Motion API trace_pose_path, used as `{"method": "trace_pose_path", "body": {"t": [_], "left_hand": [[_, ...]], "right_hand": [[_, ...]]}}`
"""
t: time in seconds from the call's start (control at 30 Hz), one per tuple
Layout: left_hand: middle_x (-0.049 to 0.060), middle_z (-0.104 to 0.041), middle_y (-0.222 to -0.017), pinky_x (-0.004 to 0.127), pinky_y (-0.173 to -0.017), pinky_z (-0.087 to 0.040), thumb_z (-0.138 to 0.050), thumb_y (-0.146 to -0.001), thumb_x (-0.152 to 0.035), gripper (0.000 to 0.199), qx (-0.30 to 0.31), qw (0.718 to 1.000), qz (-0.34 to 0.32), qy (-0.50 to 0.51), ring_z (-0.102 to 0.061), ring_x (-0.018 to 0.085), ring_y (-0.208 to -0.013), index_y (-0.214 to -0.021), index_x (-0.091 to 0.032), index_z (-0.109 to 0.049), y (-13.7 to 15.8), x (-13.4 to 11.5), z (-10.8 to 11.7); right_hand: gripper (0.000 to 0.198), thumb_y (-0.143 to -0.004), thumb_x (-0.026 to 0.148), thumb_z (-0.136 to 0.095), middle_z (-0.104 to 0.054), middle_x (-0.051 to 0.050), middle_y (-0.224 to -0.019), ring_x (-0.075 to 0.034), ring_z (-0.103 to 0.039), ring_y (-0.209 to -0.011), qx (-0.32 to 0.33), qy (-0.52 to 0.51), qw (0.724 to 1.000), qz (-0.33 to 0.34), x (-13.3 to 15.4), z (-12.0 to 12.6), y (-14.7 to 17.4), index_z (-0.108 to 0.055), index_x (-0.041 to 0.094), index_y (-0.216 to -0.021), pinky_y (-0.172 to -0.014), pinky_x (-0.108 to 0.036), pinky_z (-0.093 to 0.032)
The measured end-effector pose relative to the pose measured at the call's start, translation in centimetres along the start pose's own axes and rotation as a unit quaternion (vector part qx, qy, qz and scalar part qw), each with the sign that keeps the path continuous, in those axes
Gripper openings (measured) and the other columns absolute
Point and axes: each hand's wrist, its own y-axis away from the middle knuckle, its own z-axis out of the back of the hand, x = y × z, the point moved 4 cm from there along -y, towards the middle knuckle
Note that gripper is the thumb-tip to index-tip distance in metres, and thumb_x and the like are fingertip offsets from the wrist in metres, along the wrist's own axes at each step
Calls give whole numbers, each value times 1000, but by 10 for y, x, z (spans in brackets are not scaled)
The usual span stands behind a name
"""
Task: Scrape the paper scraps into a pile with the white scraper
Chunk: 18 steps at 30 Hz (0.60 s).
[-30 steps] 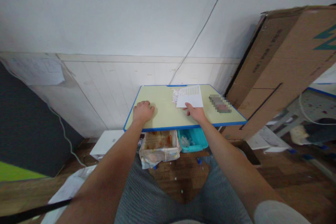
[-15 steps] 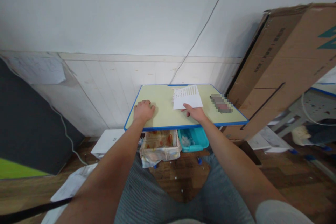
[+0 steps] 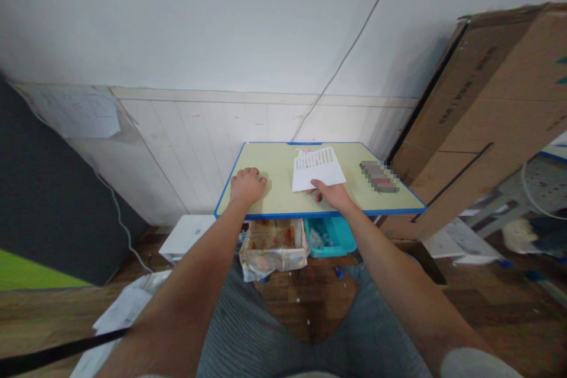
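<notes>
A small pale-yellow table with a blue edge stands in front of me. My right hand grips the near edge of a white card, thumb on top and the other fingers underneath. Rows of small brownish marks run across the card's far half; they are too small to read. Some pale, pinkish-marked item shows just past the card, mostly hidden by it. My left hand rests palm down on the table's left side, fingers slightly bent and apart, with nothing seen in it.
A blurred-out flat object lies on the table's right. Below hang a cloth-lined basket and a turquoise bin with clear scraps. Tall cardboard leans at right; a white box sits at lower left.
The card has tilted and come slightly nearer to me in my right hand. The whole view has shifted a little, and my left hand keeps its place on the table.
</notes>
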Motion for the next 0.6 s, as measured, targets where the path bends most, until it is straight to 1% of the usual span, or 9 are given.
{"method": "trace_pose_path", "body": {"t": [0.2,0.3,0.43,0.6], "left_hand": [[25,-80,-168,53,-133,-57,-53,-120,-38,52,1,1000,2,-2,-72,40,-160,-154,-14,-84,2,-1,2],[25,-81,-165,52,-132,-57,-53,-120,-38,52,1,1000,2,2,-72,40,-160,-154,-14,-84,2,-1,2],[24,-80,-169,52,-132,-57,-52,-120,-38,53,4,1000,3,-1,-72,39,-160,-156,-15,-83,2,-1,2],[26,-81,-168,54,-132,-58,-53,-119,-38,53,7,1000,1,1,-72,41,-160,-155,-14,-83,1,-1,2]], "right_hand": [[12,-93,32,-86,-87,-5,-73,-17,-63,-49,-4,-22,1000,-16,-1,-11,-1,-77,23,-96,-53,-28,-57],[14,-92,33,-85,-86,-6,-73,-19,-65,-49,-31,-39,998,-24,-3,-9,-5,-74,24,-95,-51,-29,-57],[17,-90,38,-82,-81,-5,-67,-19,-66,-50,-73,-50,996,-19,-7,-3,-6,-70,27,-89,-52,-29,-56],[15,-87,38,-79,-80,-5,-64,-21,-66,-48,-85,-40,996,-12,-10,-4,-1,-73,25,-90,-52,-31,-56]]}}
